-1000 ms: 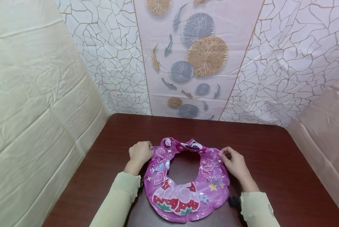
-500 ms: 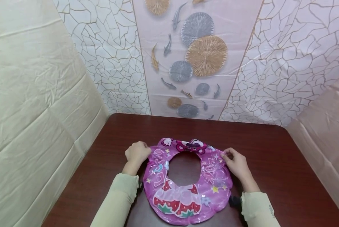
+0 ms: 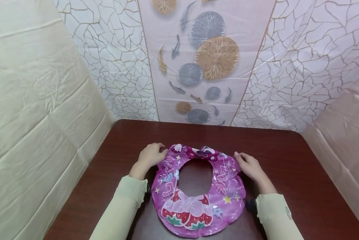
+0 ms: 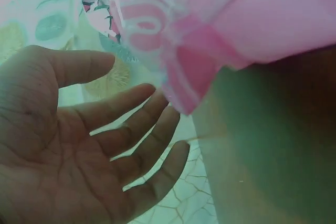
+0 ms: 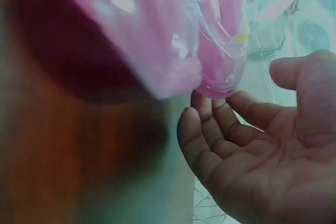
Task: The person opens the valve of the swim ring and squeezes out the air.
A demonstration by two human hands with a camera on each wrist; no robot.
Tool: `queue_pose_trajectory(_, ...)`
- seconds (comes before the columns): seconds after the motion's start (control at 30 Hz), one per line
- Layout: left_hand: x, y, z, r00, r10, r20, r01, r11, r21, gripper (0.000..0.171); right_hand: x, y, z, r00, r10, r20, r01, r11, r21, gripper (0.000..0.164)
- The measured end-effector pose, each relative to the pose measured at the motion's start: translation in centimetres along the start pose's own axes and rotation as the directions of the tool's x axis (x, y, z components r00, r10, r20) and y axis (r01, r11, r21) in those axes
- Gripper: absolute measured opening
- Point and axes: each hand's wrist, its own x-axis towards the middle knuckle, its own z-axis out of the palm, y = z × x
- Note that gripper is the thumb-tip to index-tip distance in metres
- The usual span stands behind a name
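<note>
A pink-purple inflatable swim ring [image 3: 227, 200] with strawberry and bear prints lies on the dark table, wrinkled and only partly filled. Its far edge with the bear face is folded up. My left hand [image 3: 150, 155] is at the ring's upper left edge; in the left wrist view the fingers of the left hand [image 4: 94, 135] are spread and relaxed, with the tips by the pink vinyl. At the upper right edge is my right hand [image 3: 251, 166]. The right wrist view shows the right hand [image 5: 257, 150] with loosely bent fingers beneath the rim and the thumb apart from it.
The reddish-brown table [image 3: 302, 186] has rounded far corners. Behind it hangs a patterned cloth [image 3: 197, 96] with fish and round motifs. Cream padded cloth [image 3: 47, 133] walls in the left side, and a beige one [image 3: 344, 133] the right.
Both hands have let go of the ring's edge, their fingers loosening. The left hand has shifted slightly right and away from me. The bear print has come flatter into view.
</note>
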Motion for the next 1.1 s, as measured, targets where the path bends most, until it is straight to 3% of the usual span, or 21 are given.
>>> queue_pose_trajectory(0.17, 1.2, 0.3, -0.3, 0.985, 0.126, 0.116, -0.123, 0.992, -0.032, 0.042, 1.0, -0.4, 0.2, 0.997, -0.056, 0.059, 0.058, 0.998, -0.037, 0.049)
queue_pose_trajectory(0.3, 1.9, 0.1, 0.5, 0.982, 0.168, 0.092, -0.168, 0.986, -0.005, 0.032, 1.2, -0.6, 0.5, 0.995, -0.080, 0.054, 0.081, 0.997, -0.015, 0.036)
queue_pose_trajectory(0.53, 2.2, -0.5, 2.0, 0.990, 0.138, -0.036, -0.136, 0.989, 0.055, 0.024, 1.2, -0.9, 0.9, 0.997, -0.061, 0.050, 0.057, 0.996, 0.071, 0.030)
queue_pose_trajectory(0.73, 2.7, -0.9, 2.3, 0.993, 0.116, -0.019, -0.115, 0.992, 0.054, 0.030, 1.2, -1.0, 1.0, 0.997, -0.034, 0.076, 0.025, 0.993, 0.112, 0.031)
queue_pose_trajectory(0.97, 3.0, -1.6, 2.4, 0.995, 0.097, -0.029, -0.095, 0.995, 0.041, 0.024, 1.3, -0.7, 1.0, 0.997, 0.011, 0.077, -0.014, 0.999, 0.034, 0.037)
queue_pose_trajectory(1.1, 2.9, -1.7, 2.5, 0.995, 0.087, -0.043, -0.086, 0.996, 0.026, 0.025, 1.3, -0.7, 1.1, 0.997, 0.004, 0.077, -0.011, 0.996, 0.089, 0.034)
